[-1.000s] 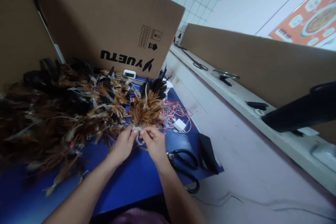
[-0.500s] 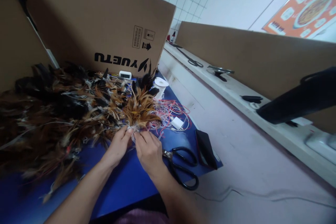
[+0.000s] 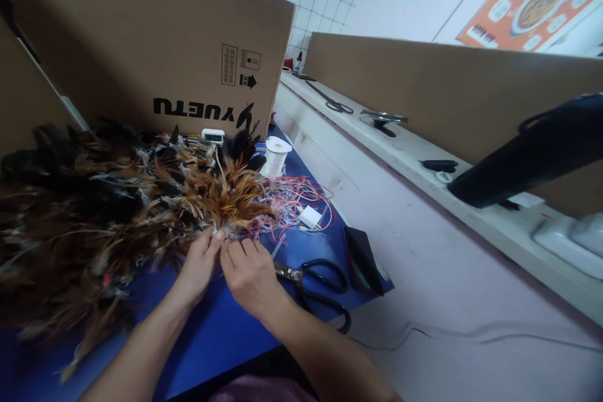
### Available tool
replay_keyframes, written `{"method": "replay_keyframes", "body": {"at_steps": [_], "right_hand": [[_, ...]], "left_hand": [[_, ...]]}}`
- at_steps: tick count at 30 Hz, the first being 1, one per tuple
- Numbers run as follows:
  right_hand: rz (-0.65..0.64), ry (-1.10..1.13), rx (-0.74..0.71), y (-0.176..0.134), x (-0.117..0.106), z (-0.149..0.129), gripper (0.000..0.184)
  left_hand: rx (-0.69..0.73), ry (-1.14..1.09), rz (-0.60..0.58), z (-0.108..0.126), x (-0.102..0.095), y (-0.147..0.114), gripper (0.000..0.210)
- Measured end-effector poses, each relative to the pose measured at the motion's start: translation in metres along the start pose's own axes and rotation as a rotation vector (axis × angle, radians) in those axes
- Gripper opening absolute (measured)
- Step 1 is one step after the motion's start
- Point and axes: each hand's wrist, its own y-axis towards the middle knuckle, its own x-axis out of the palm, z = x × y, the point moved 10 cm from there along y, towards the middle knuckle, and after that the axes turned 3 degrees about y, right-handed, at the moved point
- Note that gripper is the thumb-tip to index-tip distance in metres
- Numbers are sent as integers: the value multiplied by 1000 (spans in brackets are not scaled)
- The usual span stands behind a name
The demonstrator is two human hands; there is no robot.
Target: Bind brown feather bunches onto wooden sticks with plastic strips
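Note:
My left hand (image 3: 198, 264) pinches the pale fluffy base of a bundle of brown feathers (image 3: 230, 191), thumb on top. Close against it, my right hand (image 3: 249, 273) has its fingers curled at the same base; whatever lies between them is too small to make out. The feathers fan upward, away from me. Just right of my right hand lie black-handled scissors (image 3: 311, 282) with spread handles. A large heap of brown and black feathers (image 3: 108, 201) covers the left of the blue table (image 3: 211, 339).
Behind the feathers stands a cardboard box (image 3: 188, 31). A white ribbon spool (image 3: 276, 154), tangled red and white strings (image 3: 292, 198), a white charger (image 3: 311, 217) and a dark phone-like case (image 3: 362, 257) lie to the right. A ledge (image 3: 400, 144) holds a black cylindrical object (image 3: 527, 154).
The whole view has shifted, so most things appear slightly further left. My right hand's fingers have drawn slightly down from the feather base; my left hand keeps its pinch.

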Motion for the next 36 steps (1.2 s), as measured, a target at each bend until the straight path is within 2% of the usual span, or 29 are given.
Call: {"method": "replay_keyframes", "body": {"at_steps": [6,10,13,15,17,20,23,25,28,32,34,36], "right_hand": [[81,44,-15,-8,-5,-5,21],[39,228,5,-18,-8,1,19],[-29,362,129,-31,-8,32,17],[-64,375,211,-41,-6,64,18],[-41,356,265,-48,-5,103,19],[-57,290,308,-51,5,157,21],[-93,341,405,-45,21,201,18],[-147,406,479,-38,34,216,15],[-199,432,546,-30,51,221,5],[-205,478,600,-27,67,224,13],[-197,548,621,-26,68,231,15],[-180,613,642,-24,59,240,12]], "left_hand": [[3,-20,26,-4,-3,-1,33],[-40,-54,48,-9,-8,0,34],[-67,-143,63,-4,-10,-1,37],[-75,-187,58,3,-10,-2,37],[-81,-218,57,8,-11,-4,35],[-73,-234,82,11,-16,-5,33],[-77,-229,113,10,-21,-5,34],[-80,-229,122,9,-22,-4,35],[-77,-218,117,9,-21,-3,35],[-90,-222,118,6,-22,-2,33],[-103,-221,121,4,-23,-3,34],[-110,-226,120,3,-23,-3,34]]}}
